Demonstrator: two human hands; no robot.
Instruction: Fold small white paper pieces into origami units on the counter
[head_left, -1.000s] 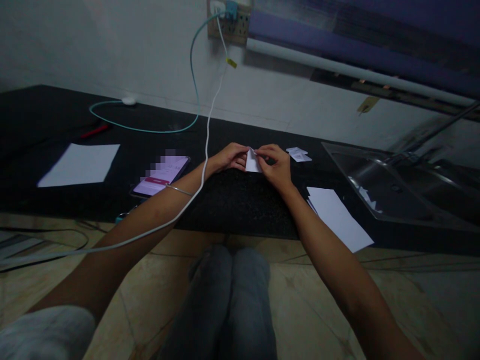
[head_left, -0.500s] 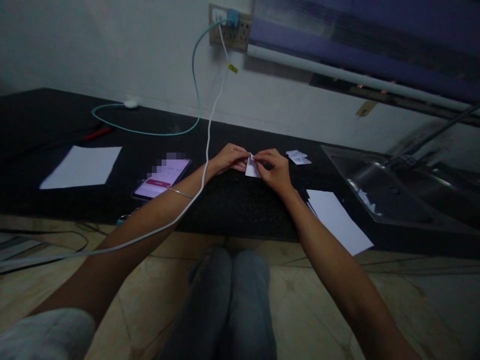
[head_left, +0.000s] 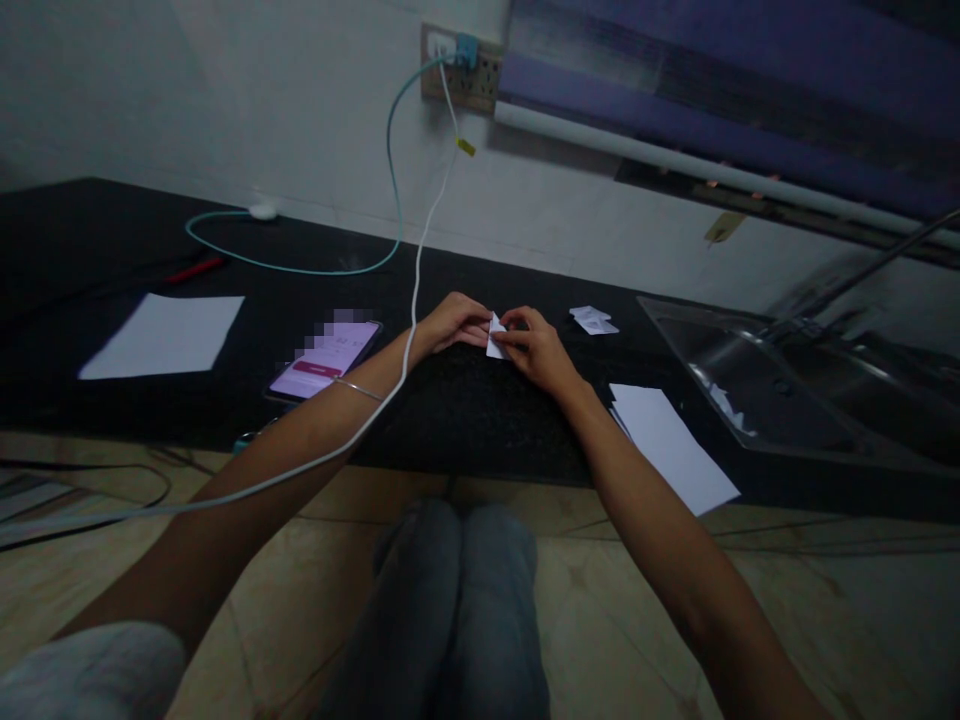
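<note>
Between my hands, above the black counter, is a small piece of folded white paper [head_left: 494, 346], now a narrow pointed shape. My left hand [head_left: 459, 322] pinches its upper left edge between thumb and fingers. My right hand [head_left: 534, 345] grips it from the right, thumb and fingertips pressed on its face and edge. Fingers cover part of the paper, so its creases cannot be made out. Just right of my right hand lie several small folded paper pieces [head_left: 593, 320] in a loose pile. Nearer me, a stack of white paper sheets [head_left: 671, 445] overhangs the counter's front edge.
Left on the counter [head_left: 450, 430] are a white sheet [head_left: 165, 335], a lit phone [head_left: 326, 362] and a red object [head_left: 195, 270]. A white cable [head_left: 417, 290] crosses my left forearm from the wall outlet [head_left: 461, 75]. A metal sink [head_left: 757, 370] sits at right.
My right hand has shifted slightly left and its fingers have closed in over the paper. The paper's visible part is narrower and more pointed. My left hand stays nearly still.
</note>
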